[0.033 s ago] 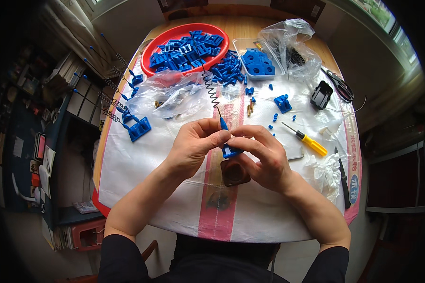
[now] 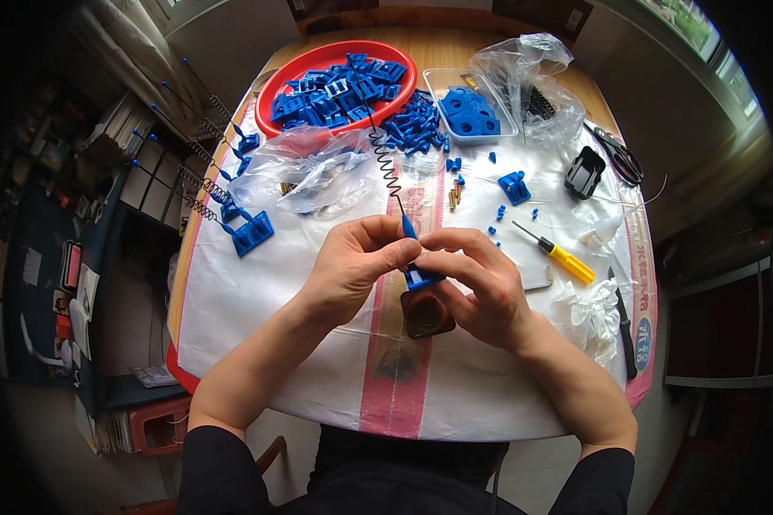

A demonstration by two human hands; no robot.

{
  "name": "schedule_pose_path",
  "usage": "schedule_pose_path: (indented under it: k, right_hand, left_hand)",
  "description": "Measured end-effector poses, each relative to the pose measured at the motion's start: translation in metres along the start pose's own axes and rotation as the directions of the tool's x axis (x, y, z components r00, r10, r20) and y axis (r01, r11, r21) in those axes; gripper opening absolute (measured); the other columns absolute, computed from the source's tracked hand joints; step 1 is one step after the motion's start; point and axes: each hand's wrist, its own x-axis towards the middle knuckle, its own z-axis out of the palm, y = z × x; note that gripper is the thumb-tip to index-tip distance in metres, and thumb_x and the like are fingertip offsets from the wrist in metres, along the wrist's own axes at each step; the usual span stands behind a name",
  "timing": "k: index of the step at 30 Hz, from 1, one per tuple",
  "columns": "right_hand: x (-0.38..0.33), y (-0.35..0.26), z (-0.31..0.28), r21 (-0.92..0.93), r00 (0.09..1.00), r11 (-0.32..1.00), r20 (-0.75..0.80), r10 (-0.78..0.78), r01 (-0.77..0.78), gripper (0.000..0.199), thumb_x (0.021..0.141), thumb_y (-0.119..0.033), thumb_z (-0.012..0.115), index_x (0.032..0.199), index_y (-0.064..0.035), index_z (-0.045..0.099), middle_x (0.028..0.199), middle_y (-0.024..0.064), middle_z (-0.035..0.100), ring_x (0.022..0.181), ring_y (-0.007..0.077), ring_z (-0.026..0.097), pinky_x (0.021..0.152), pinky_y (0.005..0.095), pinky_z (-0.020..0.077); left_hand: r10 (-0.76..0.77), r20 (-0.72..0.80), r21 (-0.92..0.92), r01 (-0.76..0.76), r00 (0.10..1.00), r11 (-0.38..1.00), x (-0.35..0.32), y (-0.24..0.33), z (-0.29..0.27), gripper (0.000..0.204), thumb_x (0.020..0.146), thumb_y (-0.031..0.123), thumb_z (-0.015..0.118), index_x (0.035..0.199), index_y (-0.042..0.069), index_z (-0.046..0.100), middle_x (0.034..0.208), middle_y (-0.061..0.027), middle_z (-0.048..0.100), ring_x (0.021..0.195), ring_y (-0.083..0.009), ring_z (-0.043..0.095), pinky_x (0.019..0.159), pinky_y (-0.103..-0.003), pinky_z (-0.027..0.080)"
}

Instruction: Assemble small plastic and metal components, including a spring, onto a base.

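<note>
Over the middle of the table, my left hand [image 2: 356, 262] pinches the lower part of a blue tapered sleeve [image 2: 408, 227] between thumb and forefinger. A black coil spring wire [image 2: 386, 167] rises out of that sleeve, leaning away from me. The fingers of my right hand [image 2: 485, 283] are closed on a small blue plastic base [image 2: 419, 277] just below the sleeve. My fingertips cover the spot where sleeve and base meet, so I cannot tell how they join. Under my right hand rests a dark brown square block [image 2: 428, 316] with a round hollow.
A red basin [image 2: 269, 90] holds blue clips, beside loose blue sleeves [image 2: 414, 124] and a clear tub [image 2: 511, 129]. Finished-looking spring pieces [image 2: 251, 233] line the left edge. Rightward lie a yellow screwdriver [image 2: 571, 263], scissors [image 2: 620, 159], a knife [image 2: 625, 335] and crumpled tissue [image 2: 591, 311].
</note>
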Motion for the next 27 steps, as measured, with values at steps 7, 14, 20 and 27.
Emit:
schedule_pose_path:
  k: [7,14,20,27]
  right_hand:
    - [-0.002,-0.002,0.001,0.048,0.998,0.998,-0.037,-0.048,0.050,0.034,0.072,0.006,0.072,0.103,-0.0072,0.066,0.105,0.0112,0.067,0.090,0.0283,0.067,0.074,0.0347,0.0561]
    - [0.000,-0.004,0.005,0.101,0.999,0.994,-0.004,-0.048,0.049,0.034,0.072,0.007,0.072,0.103,-0.0050,0.064,0.102,0.0119,0.068,0.087,0.0270,0.067,0.071,0.0335,0.0554]
    - [0.000,-0.006,0.007,0.107,0.998,0.993,0.012,-0.059,0.058,0.036,0.071,0.008,0.073,0.103,-0.0042,0.063,0.101,0.0121,0.067,0.085,0.0270,0.067,0.071,0.0335,0.0548]
    - [0.002,-0.005,0.006,0.092,0.996,0.992,0.024,-0.083,0.081,0.038,0.071,0.009,0.072,0.106,-0.0031,0.063,0.102,0.0126,0.067,0.086,0.0270,0.067,0.072,0.0338,0.0551]
  left_hand:
    - [-0.045,0.100,0.040,0.041,0.994,0.998,-0.005,0.003,-0.004,0.029,0.088,0.016,0.074,0.107,-0.003,0.065,0.095,-0.0071,0.068,0.086,-0.0131,0.064,0.079,-0.027,0.052]
    - [0.107,0.103,-0.116,-0.095,0.989,0.989,0.000,0.009,-0.022,0.038,0.096,0.026,0.063,0.121,-0.002,0.059,0.104,-0.0105,0.066,0.096,-0.0173,0.063,0.083,-0.033,0.048]
    - [0.058,0.078,-0.080,-0.052,0.995,0.995,-0.002,0.000,-0.021,0.028,0.095,0.017,0.065,0.113,-0.005,0.064,0.095,-0.0096,0.069,0.087,-0.0162,0.065,0.084,-0.031,0.052]
    - [0.031,0.092,-0.202,-0.012,0.995,0.979,-0.002,-0.003,-0.021,0.025,0.095,0.016,0.065,0.110,-0.004,0.064,0.095,-0.0105,0.069,0.089,-0.0189,0.067,0.085,-0.033,0.054]
